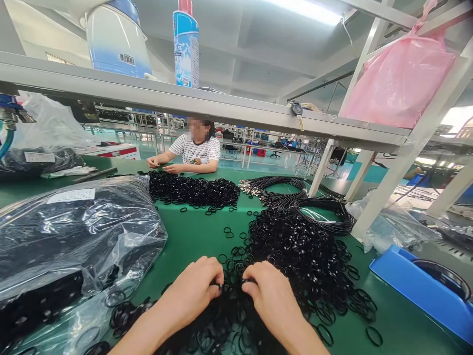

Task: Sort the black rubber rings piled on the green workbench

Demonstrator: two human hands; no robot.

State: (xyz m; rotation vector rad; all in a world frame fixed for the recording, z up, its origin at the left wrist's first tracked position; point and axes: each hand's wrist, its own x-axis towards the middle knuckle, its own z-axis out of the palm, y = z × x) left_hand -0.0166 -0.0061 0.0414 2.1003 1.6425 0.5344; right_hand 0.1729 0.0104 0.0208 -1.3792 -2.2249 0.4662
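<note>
My left hand (pixel 195 283) is closed in a pinch, with a bit of black ring showing at its fingertips. A short gap away, my right hand (pixel 269 288) is curled in the same way, a black ring edge between thumb and forefinger. Both hover over loose black rubber rings (pixel 207 340) spread on the green table. To the right rises a large heap of black rings (pixel 295 251). Whether the two hands grip one ring or separate ones is hard to see.
A clear plastic bag of black pieces (pixel 121 231) lies left. Beyond are another ring pile (pixel 195 190), coiled black cables (pixel 281 185) and a seated person (pixel 197 150) handling small pieces. A blue tray (pixel 417 291) sits right. A shelf (pixel 221 106) crosses overhead.
</note>
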